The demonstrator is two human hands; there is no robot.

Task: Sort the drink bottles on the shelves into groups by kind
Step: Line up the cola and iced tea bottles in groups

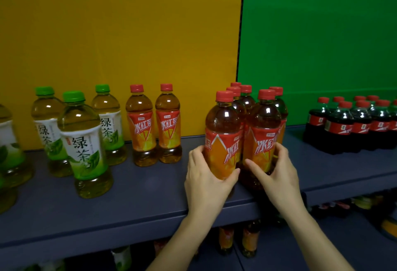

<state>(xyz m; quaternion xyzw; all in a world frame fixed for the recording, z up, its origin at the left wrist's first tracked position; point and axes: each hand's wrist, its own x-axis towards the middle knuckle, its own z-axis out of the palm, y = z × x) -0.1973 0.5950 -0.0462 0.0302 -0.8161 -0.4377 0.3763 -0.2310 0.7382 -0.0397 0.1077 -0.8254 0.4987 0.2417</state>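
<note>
On the blue shelf [133,197] a cluster of red-capped iced black tea bottles stands right of centre. My left hand [207,176] grips the front left bottle [223,135] of that cluster around its orange label. My right hand [274,173] grips the front right bottle [265,133], its fingers curled round the bottle's far side. Two more iced tea bottles [155,124] stand apart toward the back wall. Several green tea bottles [82,141] with green caps stand at the left. Cola bottles [352,124] are grouped at the far right.
A yellow panel [120,34] and a green panel [322,34] back the shelf. The shelf's front edge runs just below my wrists. A lower shelf holds more bottles [238,238], dim and partly hidden.
</note>
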